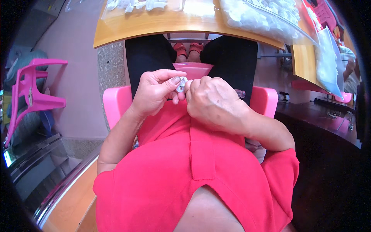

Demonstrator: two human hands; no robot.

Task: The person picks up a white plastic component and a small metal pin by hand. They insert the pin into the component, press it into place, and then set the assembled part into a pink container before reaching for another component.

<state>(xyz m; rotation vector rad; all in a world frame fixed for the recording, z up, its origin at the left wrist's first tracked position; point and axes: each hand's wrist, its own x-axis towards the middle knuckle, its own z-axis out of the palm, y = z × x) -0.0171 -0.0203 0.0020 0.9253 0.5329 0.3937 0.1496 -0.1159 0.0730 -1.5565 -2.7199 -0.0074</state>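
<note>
The small round part sits between the left hand and the right hand, above the lap. The table is in front, with bags of parts on it. A chair stands to the left.

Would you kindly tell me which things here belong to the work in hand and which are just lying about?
In hand:
- small white part
- left hand
- right hand

Lying about:
- white parts on the wooden table
- clear bag
- spare pink chair
</note>
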